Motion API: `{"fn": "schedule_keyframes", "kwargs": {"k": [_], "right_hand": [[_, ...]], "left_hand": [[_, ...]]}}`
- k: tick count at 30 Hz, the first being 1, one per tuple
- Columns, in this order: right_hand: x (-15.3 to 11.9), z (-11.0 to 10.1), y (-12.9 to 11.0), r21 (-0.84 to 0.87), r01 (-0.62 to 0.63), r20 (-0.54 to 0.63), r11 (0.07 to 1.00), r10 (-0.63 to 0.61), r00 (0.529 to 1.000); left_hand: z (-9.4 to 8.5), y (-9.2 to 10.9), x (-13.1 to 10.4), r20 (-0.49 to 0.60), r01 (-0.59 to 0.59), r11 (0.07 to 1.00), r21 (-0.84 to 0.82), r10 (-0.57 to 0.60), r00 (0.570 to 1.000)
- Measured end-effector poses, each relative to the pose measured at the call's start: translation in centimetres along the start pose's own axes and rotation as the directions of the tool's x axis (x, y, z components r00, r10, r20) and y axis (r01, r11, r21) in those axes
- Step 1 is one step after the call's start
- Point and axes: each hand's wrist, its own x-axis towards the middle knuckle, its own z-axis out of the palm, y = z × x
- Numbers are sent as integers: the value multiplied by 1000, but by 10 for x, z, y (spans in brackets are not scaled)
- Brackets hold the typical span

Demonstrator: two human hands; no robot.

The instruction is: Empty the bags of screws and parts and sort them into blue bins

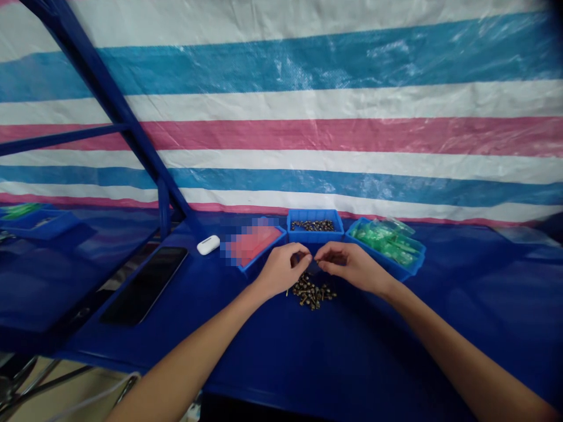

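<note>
Both hands hover close together over the blue table (281, 351), thumbs and fingers pinched. My left hand (285, 266) is closed on something I cannot make out, just left of centre. My right hand (349, 264) faces it, its fingertips pressed on something small and dark that I cannot identify. Below and between them lies a loose pile of small brass-coloured screw-like parts (311, 293). Behind the hands stands a blue bin (315, 236) with more small metal parts inside.
A blue bin with red material (259, 243) stands at left, another with green plastic packets (387, 243) at right. Farther left lie a white case (208, 244) and a black phone (145, 285). A blue metal frame (132, 132) rises beside a striped sheet (352, 135).
</note>
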Motion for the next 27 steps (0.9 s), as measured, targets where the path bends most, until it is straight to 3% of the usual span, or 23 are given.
{"fn": "schedule_keyframes", "kwargs": {"k": [4, 14, 18, 27], "right_hand": [[-3, 2, 5, 228, -22, -15, 973, 26, 1000], [-6, 12, 16, 484, -76, -23, 872, 100, 995], [-6, 15, 17, 482, -100, -59, 871, 146, 987], [-6, 17, 15, 301, -90, -118, 949, 131, 984]], "left_hand": [[2, 1, 0, 68, -44, 997, -63, 48, 997], [3, -5, 2, -7, -14, 994, -106, 14, 1000], [3, -5, 2, 5, -13, 993, -118, 13, 1000], [3, -1, 0, 36, -78, 996, -36, 79, 996]]}}
